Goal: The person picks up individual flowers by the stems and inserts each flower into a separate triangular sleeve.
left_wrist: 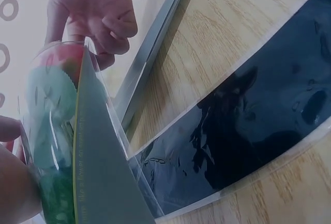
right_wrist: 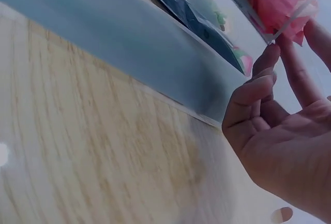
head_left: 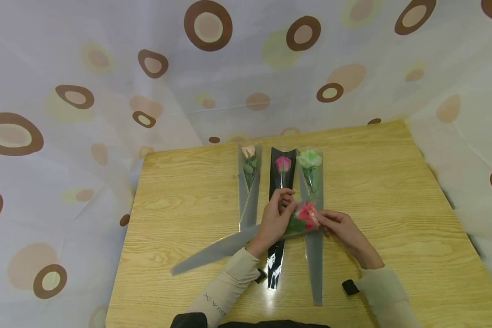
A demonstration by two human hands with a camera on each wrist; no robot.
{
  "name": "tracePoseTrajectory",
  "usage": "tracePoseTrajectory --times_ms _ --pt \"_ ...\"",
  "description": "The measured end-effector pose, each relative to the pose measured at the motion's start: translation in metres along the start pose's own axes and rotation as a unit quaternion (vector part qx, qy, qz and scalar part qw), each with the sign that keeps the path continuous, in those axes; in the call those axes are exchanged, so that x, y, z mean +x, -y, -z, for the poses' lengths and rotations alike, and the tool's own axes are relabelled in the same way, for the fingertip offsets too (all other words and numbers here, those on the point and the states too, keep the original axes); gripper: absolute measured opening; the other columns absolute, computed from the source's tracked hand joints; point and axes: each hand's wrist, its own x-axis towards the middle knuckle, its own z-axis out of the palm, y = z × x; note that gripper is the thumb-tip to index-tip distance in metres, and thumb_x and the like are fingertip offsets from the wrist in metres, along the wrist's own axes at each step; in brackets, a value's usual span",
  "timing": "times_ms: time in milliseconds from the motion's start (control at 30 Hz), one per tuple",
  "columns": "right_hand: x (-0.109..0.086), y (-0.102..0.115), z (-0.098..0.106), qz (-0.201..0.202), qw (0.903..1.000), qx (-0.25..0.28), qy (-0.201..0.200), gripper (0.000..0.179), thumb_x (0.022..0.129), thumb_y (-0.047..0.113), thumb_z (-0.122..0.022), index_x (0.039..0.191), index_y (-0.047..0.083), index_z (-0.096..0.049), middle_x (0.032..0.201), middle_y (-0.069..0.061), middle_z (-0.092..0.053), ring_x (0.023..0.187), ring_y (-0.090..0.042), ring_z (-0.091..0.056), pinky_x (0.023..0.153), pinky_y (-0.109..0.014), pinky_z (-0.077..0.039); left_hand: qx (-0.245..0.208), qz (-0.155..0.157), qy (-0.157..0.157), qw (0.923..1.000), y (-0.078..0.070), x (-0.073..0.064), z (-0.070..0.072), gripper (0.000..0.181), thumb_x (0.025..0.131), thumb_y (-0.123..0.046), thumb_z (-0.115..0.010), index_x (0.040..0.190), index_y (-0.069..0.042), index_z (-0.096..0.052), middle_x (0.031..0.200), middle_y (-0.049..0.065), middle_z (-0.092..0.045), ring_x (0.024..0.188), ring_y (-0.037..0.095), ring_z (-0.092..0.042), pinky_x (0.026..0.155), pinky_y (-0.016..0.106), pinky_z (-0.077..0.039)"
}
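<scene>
A pink-red flower (head_left: 307,215) with green leaves lies in a clear-fronted grey sleeve (head_left: 213,250), slanting across other wrapped flowers. My left hand (head_left: 275,221) holds the sleeve's upper edge near the leaves, its fingers curled. At the wide end, my right hand (head_left: 342,230) pinches the rim beside the petals; the right wrist view shows the fingertips against the pink petals (right_wrist: 282,6). Beneath the sleeve are a magenta rose (head_left: 283,163) in a black sleeve (head_left: 276,264) and a pale green flower (head_left: 310,158) in a grey one (head_left: 314,273).
A pale peach rose (head_left: 248,151) in a grey sleeve (head_left: 251,209) lies on the left side of the row. All rest on a wood-grain table (head_left: 180,191), backed by a dotted cloth (head_left: 238,68). Small black devices (head_left: 350,287) sit by the wrists.
</scene>
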Motion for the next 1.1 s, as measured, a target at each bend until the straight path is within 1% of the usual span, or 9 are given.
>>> tracePoseTrajectory --times_ms 100,167,233,267,433,633,767,933,1100 --pt "0.0 0.003 -0.001 0.004 0.9996 -0.028 -0.005 0.029 0.109 0.025 -0.061 0.126 0.006 -0.075 0.096 0.022 -0.068 0.087 0.001 -0.061 0.08 -0.022 -0.053 0.001 0.0 0.0 1.0 0.0 0.0 -0.001 0.03 0.108 -0.01 -0.059 0.136 0.0 -0.055 0.112 0.018 -0.068 0.098 0.021 -0.065 0.082 0.021 -0.051" --pt "0.0 0.004 -0.002 0.008 0.9992 -0.04 -0.004 0.039 0.109 0.024 -0.061 0.133 -0.005 -0.069 0.1 0.025 -0.07 0.092 0.004 -0.064 0.084 -0.02 -0.055 0.001 0.002 0.001 1.0 0.0 0.0 -0.001 0.03 0.108 -0.01 -0.059 0.136 0.0 -0.055 0.112 0.018 -0.068 0.098 0.024 -0.066 0.083 0.021 -0.051" --pt "0.001 0.005 -0.003 0.007 0.9991 -0.043 -0.001 0.044 0.109 0.022 -0.06 0.137 -0.011 -0.063 0.102 0.026 -0.072 0.096 0.005 -0.068 0.087 -0.021 -0.057 0.0 0.003 0.001 1.0 0.0 0.001 -0.002 0.029 0.108 -0.01 -0.059 0.136 -0.002 -0.056 0.112 0.018 -0.068 0.098 0.025 -0.066 0.083 0.021 -0.051" --pt "0.001 0.005 -0.003 0.005 0.999 -0.044 -0.001 0.045 0.109 0.022 -0.06 0.137 -0.013 -0.063 0.1 0.026 -0.073 0.095 0.005 -0.068 0.087 -0.021 -0.057 0.001 0.002 0.001 1.0 0.0 0.001 -0.002 0.029 0.108 -0.01 -0.059 0.135 -0.003 -0.056 0.112 0.018 -0.068 0.099 0.025 -0.066 0.083 0.021 -0.051" --pt "0.004 0.005 -0.004 -0.002 0.9989 -0.043 0.017 0.039 0.109 0.02 -0.06 0.131 -0.012 -0.067 0.092 0.023 -0.075 0.089 0.002 -0.068 0.082 -0.023 -0.058 0.009 -0.003 -0.002 0.9999 -0.002 0.002 -0.003 0.027 0.107 -0.01 -0.06 0.134 -0.004 -0.057 0.11 0.017 -0.068 0.098 0.024 -0.067 0.084 0.022 -0.052" --pt "0.005 0.007 -0.005 -0.005 0.998 -0.052 0.034 0.033 0.109 0.02 -0.06 0.127 -0.006 -0.072 0.092 0.023 -0.076 0.089 0.003 -0.068 0.083 -0.023 -0.057 0.013 0.002 0.001 0.9999 -0.005 0.003 -0.004 0.027 0.107 -0.007 -0.061 0.133 -0.002 -0.057 0.109 0.018 -0.068 0.097 0.024 -0.067 0.084 0.02 -0.051" --pt "0.006 0.008 -0.005 -0.006 0.9971 -0.065 0.039 0.037 0.109 0.021 -0.06 0.128 -0.009 -0.07 0.092 0.024 -0.075 0.09 0.004 -0.068 0.083 -0.023 -0.057 0.015 0.0 0.003 0.9999 -0.005 0.004 -0.004 0.028 0.106 -0.005 -0.06 0.134 0.001 -0.056 0.109 0.019 -0.068 0.098 0.026 -0.067 0.084 0.02 -0.051" --pt "0.009 0.01 -0.006 -0.006 0.9954 -0.08 0.051 0.041 0.109 0.023 -0.06 0.129 -0.011 -0.068 0.095 0.024 -0.074 0.093 0.003 -0.068 0.086 -0.024 -0.058 0.017 -0.007 0.005 0.9998 -0.004 0.006 -0.005 0.027 0.107 -0.007 -0.06 0.133 -0.002 -0.057 0.109 0.017 -0.069 0.097 0.025 -0.067 0.084 0.021 -0.052" --pt "0.011 0.01 -0.007 -0.006 0.9962 -0.067 0.056 0.042 0.11 0.022 -0.057 0.131 -0.013 -0.066 0.098 0.022 -0.074 0.094 0.003 -0.069 0.088 -0.025 -0.059 0.015 -0.003 0.006 0.9999 -0.006 0.007 -0.004 0.027 0.108 -0.01 -0.059 0.134 -0.005 -0.057 0.11 0.017 -0.069 0.098 0.024 -0.067 0.085 0.021 -0.051"
